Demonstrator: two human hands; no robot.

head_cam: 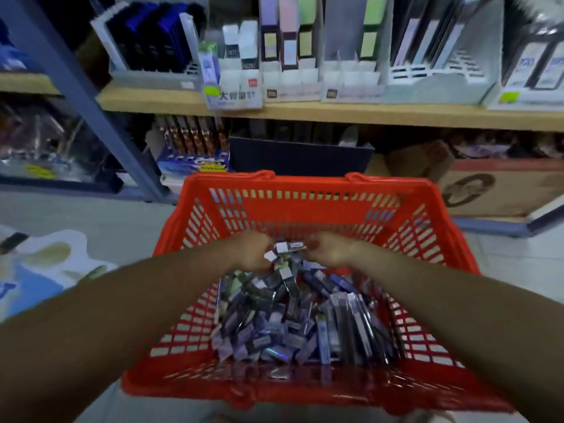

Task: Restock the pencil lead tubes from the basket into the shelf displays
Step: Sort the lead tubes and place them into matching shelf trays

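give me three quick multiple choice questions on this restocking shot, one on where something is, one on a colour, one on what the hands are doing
1. Where does the pile of lead tubes lie?
A. on a desk
B. inside the basket
C. in a drawer

2. What colour is the basket?
A. blue
B. green
C. red

3. What are the left hand and the right hand doing?
A. both grip a few tubes above the pile
B. both lie flat and empty
C. both hold a pen

Answers: 1 B, the tubes cover the basket's bottom; 2 C, its slotted walls are red; 3 A, both hands curl round a few white-capped tubes held between them.
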